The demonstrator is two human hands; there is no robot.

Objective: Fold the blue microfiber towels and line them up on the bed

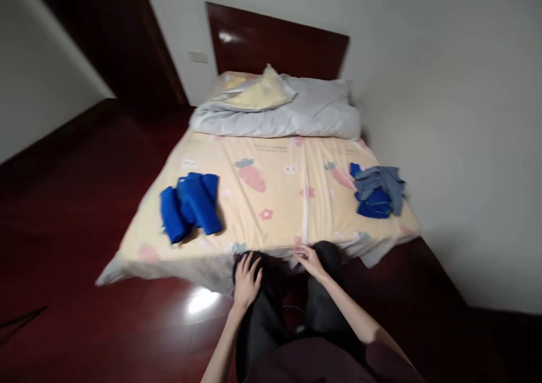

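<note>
My left hand (247, 279) lies with spread fingers on my dark trouser leg, near the bed's front edge. My right hand (309, 260) is beside my other knee, its fingers apart and slightly bent, holding nothing, close to the edge of the sheet. On the left of the cream patterned sheet (277, 194) rest several blue rolled or folded cloths (197, 202), touching one another. A loose heap on the right side has a grey cloth (387, 179) lying partly over a blue cloth (375, 205).
A grey quilt (313, 114) is bunched across the far end, with a pale yellow cloth or pillow (265, 94) on it. Behind stands a dark wooden headboard (275, 41). A wall (466, 146) rises on the right; dark red floor (84, 230) lies left.
</note>
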